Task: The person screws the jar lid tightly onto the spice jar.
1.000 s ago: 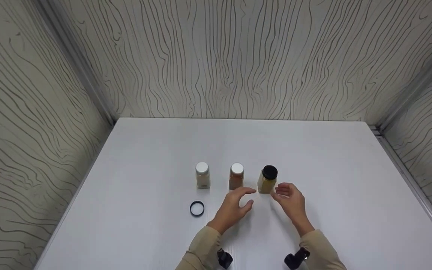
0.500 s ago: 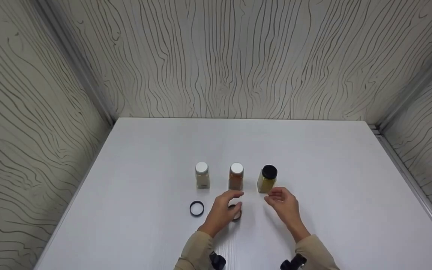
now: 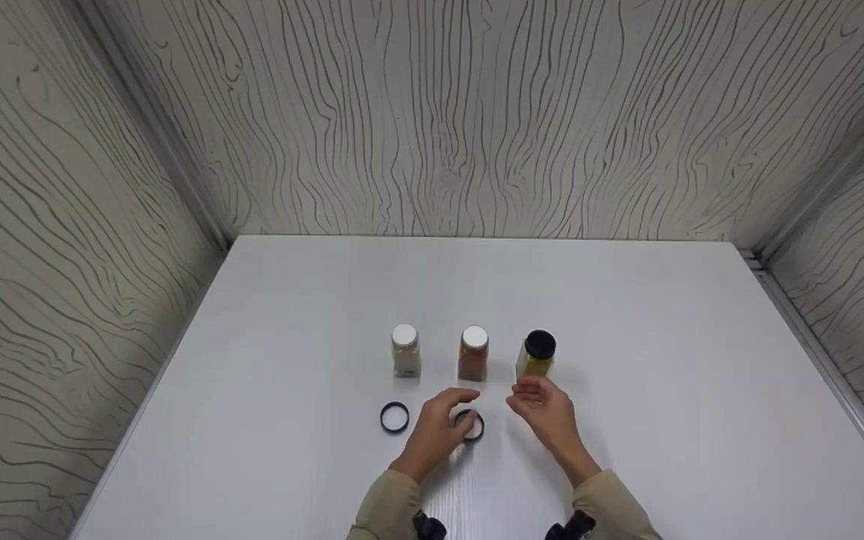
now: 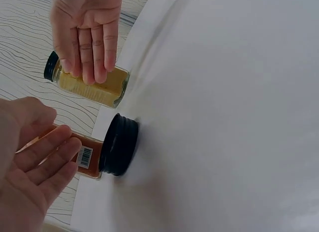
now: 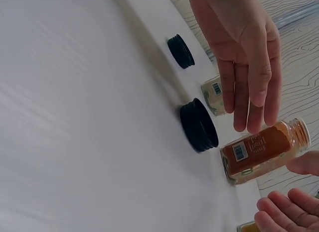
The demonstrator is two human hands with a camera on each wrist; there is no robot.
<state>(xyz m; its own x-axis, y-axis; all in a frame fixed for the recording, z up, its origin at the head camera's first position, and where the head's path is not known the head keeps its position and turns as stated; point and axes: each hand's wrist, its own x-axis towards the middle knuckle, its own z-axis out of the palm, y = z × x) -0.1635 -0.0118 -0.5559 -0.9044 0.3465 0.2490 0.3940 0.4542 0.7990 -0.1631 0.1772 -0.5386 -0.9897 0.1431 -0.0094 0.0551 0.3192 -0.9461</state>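
Observation:
My left hand (image 3: 433, 435) hovers by a black jar lid (image 3: 480, 433), its thumb partly covering the lid in the head view. Nothing is in its loosely curved fingers. My right hand (image 3: 548, 411) is in front of a yellow spice jar (image 3: 535, 365) with a black lid on it, and it too holds nothing. Between the hands, farther back, an orange-brown spice jar (image 3: 473, 364) stands upright with a white top. Its bare threaded neck shows in the right wrist view. The black lid (image 5: 198, 126) lies hollow side up before that jar.
A pale spice jar (image 3: 406, 361) with a white top stands at the left of the row. In front of it lies another black lid (image 3: 394, 417). White table (image 3: 289, 315) surrounds everything, and patterned wall panels (image 3: 432, 120) rise behind it.
The left hand has drawn back and left, and the black lid before the orange-brown jar has come into view. The right hand has moved left and toward me, away from the yellow jar's side.

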